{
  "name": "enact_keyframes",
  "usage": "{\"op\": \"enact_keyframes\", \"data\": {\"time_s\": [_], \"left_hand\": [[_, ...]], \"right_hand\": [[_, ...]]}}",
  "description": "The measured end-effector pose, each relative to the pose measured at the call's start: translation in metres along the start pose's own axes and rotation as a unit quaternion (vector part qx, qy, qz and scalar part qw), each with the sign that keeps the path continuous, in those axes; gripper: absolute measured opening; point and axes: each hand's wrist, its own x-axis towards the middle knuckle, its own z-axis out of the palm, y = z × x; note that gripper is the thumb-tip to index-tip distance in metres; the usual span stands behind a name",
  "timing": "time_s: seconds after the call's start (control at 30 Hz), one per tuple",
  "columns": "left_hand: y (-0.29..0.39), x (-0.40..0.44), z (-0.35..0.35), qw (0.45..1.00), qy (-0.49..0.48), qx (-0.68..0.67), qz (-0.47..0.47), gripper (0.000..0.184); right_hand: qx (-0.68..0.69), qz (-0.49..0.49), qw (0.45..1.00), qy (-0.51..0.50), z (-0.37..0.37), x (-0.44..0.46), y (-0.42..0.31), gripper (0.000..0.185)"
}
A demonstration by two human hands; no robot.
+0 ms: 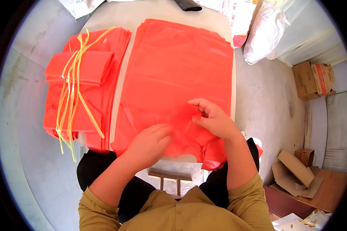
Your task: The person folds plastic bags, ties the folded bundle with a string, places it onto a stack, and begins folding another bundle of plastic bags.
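- The stack of red plastic sheets [177,65] is covering most of the surface [111,16], reaching from near its far edge to its near edge and running along its right edge.
- The left hand [152,141] is hovering over or touching the sheets by the near edge, fingers bent and blurred; whether it is grasping film I cannot tell.
- The right hand [214,118] is curving over the stack towards the near right corner, its thumb and index fingertips standing apart; whether film is caught between them I cannot tell.
- Below that hand, a crumpled red fold [214,154] is hanging over the near edge.
- Along the left edge, a second red stack [119,57] is lying, carrying a folded red bundle [79,65] with yellow strings [68,81] trailing across it.
- Beyond the far right corner, a printed sack [241,17] is showing red characters, too small to read; a white sack [265,34] is leaning beside it.
- Farther right, a cardboard box [314,81] is bearing printing and an orange panel, both illegible.
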Motion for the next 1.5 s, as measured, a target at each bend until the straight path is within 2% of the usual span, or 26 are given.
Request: {"op": "enact_keyframes", "data": {"time_s": [0.1,0.23,0.33,0.43,0.53,0.63,0.73,1.03,1.13,1.33,1.43,1.5], "left_hand": [[0.001,-0.006,-0.002,1.0,0.006,0.013,0.009,0.041],[0.0,-0.013,0.002,0.999,0.007,0.04,0.013,0.037],[0.002,-0.016,0.001,0.998,0.016,0.055,0.01,0.032],[0.004,-0.017,-0.001,0.998,0.022,0.053,0.006,0.029],[0.006,-0.017,0.002,0.994,0.092,0.051,0.017,0.028],[0.009,-0.02,0.0,0.995,0.085,0.053,0.008,0.029],[0.009,-0.022,0.0,0.995,0.075,0.061,0.02,0.03],[0.008,-0.008,0.005,0.99,0.124,0.056,0.033,0.029],[0.006,-0.004,0.003,0.997,0.057,0.053,0.01,0.027],[-0.005,0.003,0.01,0.998,0.024,-0.028,-0.043,0.031],[-0.004,0.009,0.011,0.991,0.058,-0.068,-0.097,0.029],[-0.001,0.013,0.009,0.98,0.042,-0.105,-0.165,0.026]], "right_hand": [[0.014,0.0,0.999,-0.051,0.005,0.002,-0.003,0.046],[-0.091,-0.021,0.994,-0.055,0.018,0.011,0.007,0.045],[-0.229,-0.145,0.963,-0.001,0.036,0.012,0.015,0.047],[-0.32,-0.2,0.925,0.036,0.043,0.016,0.029,0.05],[-0.311,-0.196,0.928,0.061,0.046,0.016,0.03,0.051],[-0.355,-0.19,0.912,0.075,0.048,0.016,0.028,0.051],[-0.394,-0.246,0.878,0.115,0.051,0.015,0.032,0.051],[-0.385,-0.252,0.883,0.09,0.053,0.017,0.033,0.046],[-0.382,-0.249,0.885,0.091,0.052,0.018,0.035,0.041],[-0.376,-0.274,0.88,0.1,0.055,0.023,0.048,0.031],[-0.363,-0.279,0.883,0.1,0.055,0.025,0.05,0.031],[-0.347,-0.264,0.897,0.073,0.052,0.025,0.048,0.031]]}}
